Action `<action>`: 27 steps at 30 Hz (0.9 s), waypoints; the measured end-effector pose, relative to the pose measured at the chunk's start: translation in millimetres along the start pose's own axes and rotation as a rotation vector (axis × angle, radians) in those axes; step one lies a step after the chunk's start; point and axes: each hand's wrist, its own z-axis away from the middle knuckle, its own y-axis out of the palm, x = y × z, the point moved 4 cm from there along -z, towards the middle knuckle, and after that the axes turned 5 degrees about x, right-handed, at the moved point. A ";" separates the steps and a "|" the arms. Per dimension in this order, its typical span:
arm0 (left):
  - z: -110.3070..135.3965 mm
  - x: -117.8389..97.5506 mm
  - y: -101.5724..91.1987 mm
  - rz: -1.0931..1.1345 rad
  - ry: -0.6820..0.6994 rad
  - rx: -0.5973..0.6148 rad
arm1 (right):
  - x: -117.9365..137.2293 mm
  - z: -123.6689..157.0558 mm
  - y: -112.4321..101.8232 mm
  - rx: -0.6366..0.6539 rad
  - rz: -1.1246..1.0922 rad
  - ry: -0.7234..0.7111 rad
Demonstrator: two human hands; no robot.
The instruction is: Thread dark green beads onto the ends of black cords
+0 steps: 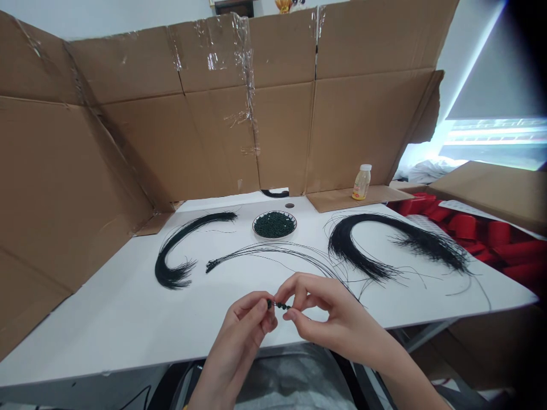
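Near the table's front edge, my left hand [252, 319] pinches one end of a short string of dark green beads [282, 306]. The fingertips of my right hand [316, 307] close on the other end, close to my left fingers. A few beads show in the gap between the hands; the rest is hidden by fingers. Beyond my hands lies a thin bunch of black strands [256, 250] with beaded ends at its left. Farther back stands a dish [274, 235] full of small dark green beads [274, 224].
Curved bundles of black strands lie at left [164, 262] and right [346, 245] on the white table [128, 319]. Cardboard walls [205, 136] enclose the back and left. A small bottle [362, 182] stands back right. Beside the table, a box [491, 188] holds red items [464, 226].
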 end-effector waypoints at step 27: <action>0.5 -0.4 -0.9 -0.047 0.037 -0.023 | 2.7 2.7 1.1 -0.015 0.138 -0.072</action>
